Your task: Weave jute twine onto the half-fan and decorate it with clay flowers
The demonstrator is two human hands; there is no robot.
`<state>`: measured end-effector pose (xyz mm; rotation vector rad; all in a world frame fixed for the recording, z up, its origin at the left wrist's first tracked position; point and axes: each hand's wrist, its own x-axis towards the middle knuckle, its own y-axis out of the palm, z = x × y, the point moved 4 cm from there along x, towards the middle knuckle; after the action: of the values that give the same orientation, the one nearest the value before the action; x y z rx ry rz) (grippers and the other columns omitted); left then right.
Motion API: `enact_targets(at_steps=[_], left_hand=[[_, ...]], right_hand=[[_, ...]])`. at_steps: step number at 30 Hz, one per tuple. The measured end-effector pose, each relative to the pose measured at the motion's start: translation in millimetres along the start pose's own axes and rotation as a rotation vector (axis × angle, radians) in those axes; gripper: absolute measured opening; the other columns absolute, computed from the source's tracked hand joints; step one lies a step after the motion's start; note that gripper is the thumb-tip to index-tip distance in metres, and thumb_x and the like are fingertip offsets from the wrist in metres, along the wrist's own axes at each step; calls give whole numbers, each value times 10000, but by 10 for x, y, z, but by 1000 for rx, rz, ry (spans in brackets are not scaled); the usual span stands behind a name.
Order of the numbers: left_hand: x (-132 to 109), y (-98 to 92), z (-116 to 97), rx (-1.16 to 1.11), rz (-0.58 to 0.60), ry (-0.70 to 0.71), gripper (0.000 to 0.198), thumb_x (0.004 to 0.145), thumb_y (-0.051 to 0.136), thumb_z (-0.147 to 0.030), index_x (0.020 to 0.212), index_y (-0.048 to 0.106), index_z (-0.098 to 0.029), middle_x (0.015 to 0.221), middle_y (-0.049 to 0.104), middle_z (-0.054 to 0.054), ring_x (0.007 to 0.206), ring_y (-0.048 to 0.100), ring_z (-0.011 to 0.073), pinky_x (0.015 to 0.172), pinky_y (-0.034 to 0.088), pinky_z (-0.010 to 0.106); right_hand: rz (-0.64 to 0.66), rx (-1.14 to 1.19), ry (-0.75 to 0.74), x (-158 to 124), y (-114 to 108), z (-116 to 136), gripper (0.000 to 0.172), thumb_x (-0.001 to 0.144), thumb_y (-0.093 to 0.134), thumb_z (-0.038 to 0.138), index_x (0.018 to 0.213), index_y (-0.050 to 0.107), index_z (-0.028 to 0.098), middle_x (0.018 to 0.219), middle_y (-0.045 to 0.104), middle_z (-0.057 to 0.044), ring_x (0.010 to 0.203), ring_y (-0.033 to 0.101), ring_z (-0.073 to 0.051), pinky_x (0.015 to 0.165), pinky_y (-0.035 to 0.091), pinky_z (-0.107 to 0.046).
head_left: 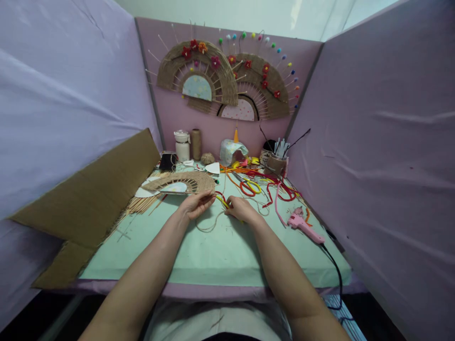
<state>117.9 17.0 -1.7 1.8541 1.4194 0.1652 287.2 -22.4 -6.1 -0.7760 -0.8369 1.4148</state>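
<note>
My left hand (pixel 199 204) is pinched closed at the right end of a half-round twine-wrapped fan (pixel 199 181) lying on the table; what sits between its fingertips is too small to make out. To its right, my right hand (pixel 243 208) has its fingers closed round a thin yellow strip (pixel 222 201), which looks like a pipe cleaner. A bit of red shows just beyond the strip. Loose twine (pixel 208 230) curves over the green cloth below and between both hands. Red-and-yellow-handled scissors (pixel 250 186) lie beyond my right hand.
Thin sticks (pixel 142 203) lie under the fan at left, near leaning cardboard (pixel 95 189). A pink glue gun (pixel 305 226) with a black cord lies right. Red and orange pipe cleaners (pixel 280 189), a jar (pixel 182 147) and a twine spool (pixel 196 144) stand farther back. Two decorated fans (pixel 227 78) hang behind.
</note>
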Motion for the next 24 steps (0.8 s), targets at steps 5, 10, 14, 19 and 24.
enact_targets(at_steps=[5,10,14,19,24], left_hand=[[-5,-7,0,8,-6,-3,135,826,586,-2,750,663,-82,694,714,95,647,686,132,663,595,218],[-15,8,2,16,-12,-13,166,846,558,-7,733,665,-67,702,717,122,637,685,138,643,594,220],[-14,6,4,19,-14,-13,186,853,547,-3,724,666,-62,705,717,126,651,688,139,664,591,220],[0,-8,6,29,-20,-11,151,830,580,0,730,668,-71,702,715,114,657,687,138,674,592,216],[-9,10,7,36,2,-4,191,848,536,18,749,675,-69,712,722,106,662,692,133,670,595,207]], right_hand=[[-231,-7,191,67,-280,-221,97,813,602,201,858,668,146,851,676,-131,838,601,-257,712,376,-325],[-764,-68,485,-81,-761,-534,565,862,563,327,1345,420,70,1330,446,-275,1229,401,-398,939,343,-481],[-740,65,292,-59,-672,-387,475,850,584,320,1277,518,124,1311,490,-220,1243,401,-356,1008,311,-512],[-362,467,-90,82,-315,37,192,835,557,304,882,695,179,939,700,-69,903,610,-193,856,443,-323],[-130,844,-85,122,-66,200,292,789,581,427,871,713,180,822,683,-32,741,576,-149,641,434,-257]])
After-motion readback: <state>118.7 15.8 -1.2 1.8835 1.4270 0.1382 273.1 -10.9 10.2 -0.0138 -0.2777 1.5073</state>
